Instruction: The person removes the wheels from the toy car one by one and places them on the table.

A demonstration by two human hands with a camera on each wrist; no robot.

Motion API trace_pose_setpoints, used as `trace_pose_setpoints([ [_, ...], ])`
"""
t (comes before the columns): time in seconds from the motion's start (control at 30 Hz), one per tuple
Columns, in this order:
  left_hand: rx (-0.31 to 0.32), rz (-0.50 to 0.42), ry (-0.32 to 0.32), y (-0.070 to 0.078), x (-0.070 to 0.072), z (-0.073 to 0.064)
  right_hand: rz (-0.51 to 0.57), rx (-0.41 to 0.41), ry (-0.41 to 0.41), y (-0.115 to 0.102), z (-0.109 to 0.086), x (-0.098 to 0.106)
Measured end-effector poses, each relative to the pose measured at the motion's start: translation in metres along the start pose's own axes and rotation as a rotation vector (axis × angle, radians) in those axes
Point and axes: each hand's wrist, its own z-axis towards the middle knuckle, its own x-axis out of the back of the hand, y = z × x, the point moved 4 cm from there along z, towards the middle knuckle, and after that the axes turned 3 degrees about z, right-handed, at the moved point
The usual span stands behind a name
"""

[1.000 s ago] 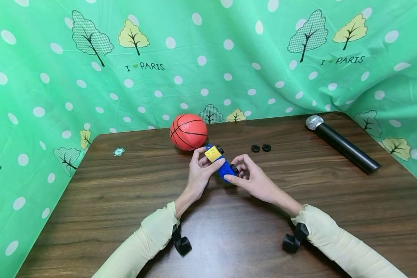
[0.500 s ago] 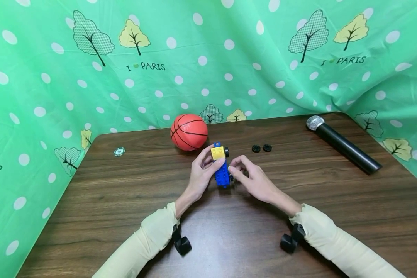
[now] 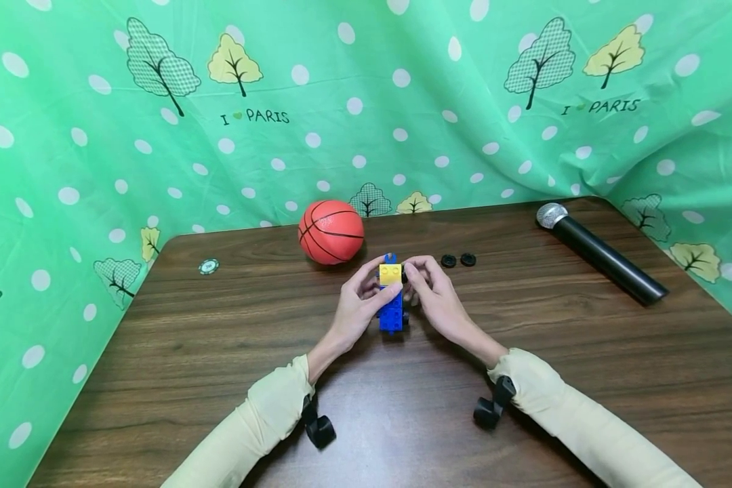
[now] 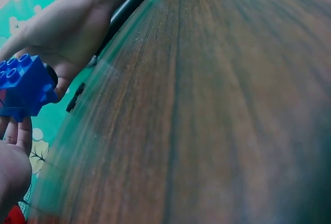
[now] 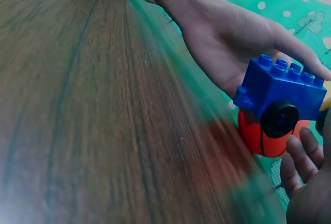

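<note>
A toy building-block car (image 3: 392,310), blue with a yellow studded block (image 3: 390,273) on its far end, is held up in front of me. My left hand (image 3: 355,308) grips it from the left, thumb across its top. On the other side my right hand (image 3: 440,301) has its thumb and fingers around a black wheel (image 3: 404,276) beside the yellow block. In the right wrist view another black wheel (image 5: 280,119) sits on the near end of the blue body, and the right fingers (image 5: 302,164) curve below the car. The car's underside is hidden in the head view.
Two loose black wheels (image 3: 458,260) lie just beyond my right hand. A red toy basketball (image 3: 331,232) stands behind my left hand. A microphone (image 3: 604,254) rests at the right, a poker chip (image 3: 209,266) at the far left. Green curtain (image 3: 354,81) borders the wooden table (image 3: 219,352).
The car has turned from slanting to pointing straight away from me. My right hand has moved from the near-end wheel forward to the wheel by the yellow block; the left keeps its grip.
</note>
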Motion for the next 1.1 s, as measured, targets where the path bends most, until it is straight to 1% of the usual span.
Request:
trace_pose_setpoints([
  [0.2,-0.001,0.006,0.006,0.001,0.0,-0.001,0.02,-0.005,0.046,-0.001,0.001,-0.005],
  [0.37,0.015,-0.013,0.03,0.0,-0.001,0.0,0.037,0.015,0.07,-0.001,0.002,-0.007],
  [0.53,0.017,-0.011,0.062,-0.001,-0.001,0.001,0.031,0.035,0.069,0.001,0.002,-0.009],
  [0.63,0.012,-0.01,0.064,-0.001,-0.001,0.001,0.033,0.031,0.064,0.001,0.002,-0.01],
  [0.77,0.016,-0.036,0.053,-0.001,-0.001,0.001,0.039,0.027,0.058,0.002,0.002,-0.011],
  [0.93,0.018,-0.043,0.054,-0.001,0.0,0.002,0.035,0.04,0.053,0.002,0.003,-0.014],
  [1.1,0.051,-0.058,0.071,-0.001,0.0,0.002,-0.008,0.056,0.083,0.003,0.003,-0.014],
])
